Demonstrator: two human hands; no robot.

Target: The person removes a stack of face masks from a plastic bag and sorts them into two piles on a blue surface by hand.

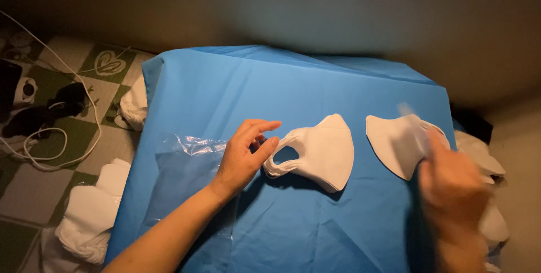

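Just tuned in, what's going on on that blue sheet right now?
A person works over a blue sheet. The left hand touches the ear loops of a stack of white face masks. The right hand, blurred, is over a second white mask, apparently holding something clear. A clear plastic bag lies under the left forearm.

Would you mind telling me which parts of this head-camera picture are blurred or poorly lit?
In the head view, the right hand is smeared by motion blur, and what it holds cannot be made out. The left hand and the stack of white masks beside it are sharp. The light is dim and warm; the wall behind falls into shadow, and the clear plastic bag catches faint glare.
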